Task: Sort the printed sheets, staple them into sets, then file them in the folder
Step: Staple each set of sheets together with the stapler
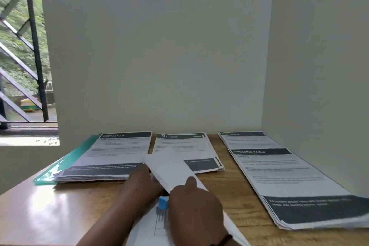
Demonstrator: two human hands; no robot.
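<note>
In the middle near me lies a set of printed sheets [171,168] with its top pages lifted and folded back. My left hand [139,185] grips these pages at their left edge, fingers tucked beneath. My right hand [195,207] lies over the set with one digit pressed on the lifted page. The blue end of a stapler [163,202] pokes out at that hand's left side; the rest is hidden. A green folder [60,166] lies at the far left, partly under the "DESK / STUDY" pile [111,154].
Sorted piles lie on the wooden table [40,211]: one headed "1327" [187,146] at the back centre, a "MULTI-ROOM" pile [245,140] at the back right, and a long "DRESSING TABLE" pile [295,183] along the right wall. A barred window [24,56] is at the left.
</note>
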